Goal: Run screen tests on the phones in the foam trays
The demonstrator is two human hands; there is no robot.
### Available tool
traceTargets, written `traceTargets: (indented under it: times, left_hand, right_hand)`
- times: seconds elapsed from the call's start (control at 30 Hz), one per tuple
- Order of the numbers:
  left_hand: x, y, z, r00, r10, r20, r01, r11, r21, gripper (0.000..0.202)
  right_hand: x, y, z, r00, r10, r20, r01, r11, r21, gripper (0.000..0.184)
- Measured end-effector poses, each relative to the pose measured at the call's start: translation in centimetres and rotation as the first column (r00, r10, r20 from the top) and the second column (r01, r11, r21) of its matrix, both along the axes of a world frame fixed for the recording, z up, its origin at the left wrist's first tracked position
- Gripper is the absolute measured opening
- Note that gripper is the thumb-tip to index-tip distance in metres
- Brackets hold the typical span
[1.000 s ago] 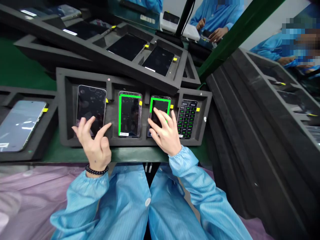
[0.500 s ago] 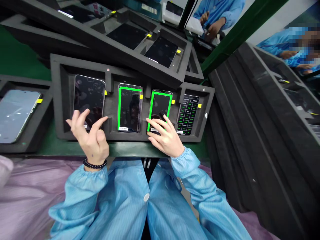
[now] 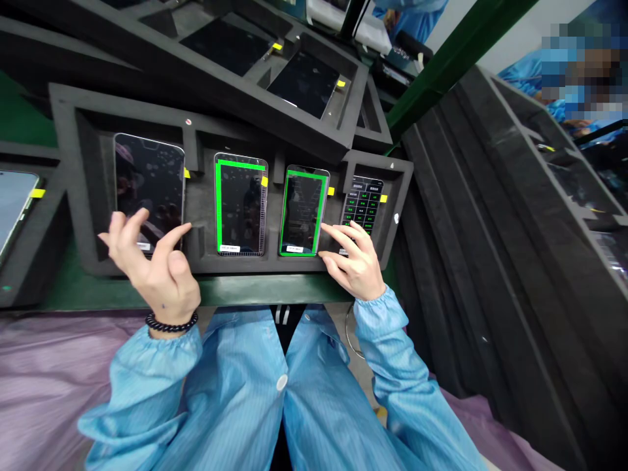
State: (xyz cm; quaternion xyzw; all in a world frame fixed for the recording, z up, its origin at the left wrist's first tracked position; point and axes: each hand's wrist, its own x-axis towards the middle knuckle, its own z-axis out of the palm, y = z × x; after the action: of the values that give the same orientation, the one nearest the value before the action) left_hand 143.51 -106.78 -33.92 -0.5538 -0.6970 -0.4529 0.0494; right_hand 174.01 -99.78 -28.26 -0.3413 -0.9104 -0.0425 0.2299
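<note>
Several smartphones lie face up in the slots of a black foam tray (image 3: pixel 206 264). Over the lower part of the leftmost, dark-screened phone (image 3: pixel 150 176) is my left hand (image 3: pixel 157 261), fingers spread and holding nothing. The second phone (image 3: pixel 240 209) shows green bands along its top and left side. A complete green frame runs round the screen of the third phone (image 3: pixel 304 212). My right hand (image 3: pixel 356 258) is open, its fingertips at the right edge of that third phone. It partly covers the rightmost phone (image 3: pixel 363 199), whose screen shows a grid of green text.
Another foam tray (image 3: pixel 275 108) with dark phones rests at an angle behind. At the left edge a lit phone (image 3: pixel 14 203) lies in a further tray. Tall stacked black trays (image 3: pixel 456 229) stand on the right, beside a green post (image 3: pixel 456 65). Co-workers in blue sleeves are beyond.
My right hand has moved right, off the third phone's screen to its right edge. That phone's green frame now closes along the bottom and right. My left hand keeps its pose; the view has shifted.
</note>
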Motion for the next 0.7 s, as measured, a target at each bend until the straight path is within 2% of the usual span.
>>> traceTargets:
  times: [0.13,0.27,0.43,0.5,0.7]
  left_hand:
    - [0.2,-0.1,-0.1,0.999,0.017,0.032,-0.020,0.997,0.081,0.050]
    - [0.3,-1.0,-0.3,0.999,0.022,0.042,-0.023,1.000,0.019,0.050]
    - [0.5,-1.7,-1.2,0.998,0.058,0.025,-0.057,0.997,-0.048,0.052]
    - [0.6,-1.7,-1.3,0.997,0.074,0.023,-0.073,0.997,-0.029,0.052]
    - [0.7,-1.6,-1.1,0.997,0.070,0.032,-0.069,0.997,-0.032,0.051]
  right_hand:
    - [-0.5,-0.2,0.0,0.999,-0.032,-0.026,0.033,0.999,0.016,0.025]
    - [-1.7,0.9,0.1,0.991,-0.118,-0.063,0.119,0.993,0.003,0.027]
    - [-4.5,3.8,0.5,0.973,-0.215,-0.081,0.213,0.976,-0.037,0.037]
    - [-5.8,4.7,0.8,0.979,-0.187,-0.082,0.185,0.982,-0.029,0.039]
    - [-10.3,5.9,1.5,0.991,0.080,-0.103,-0.078,0.997,0.022,0.031]
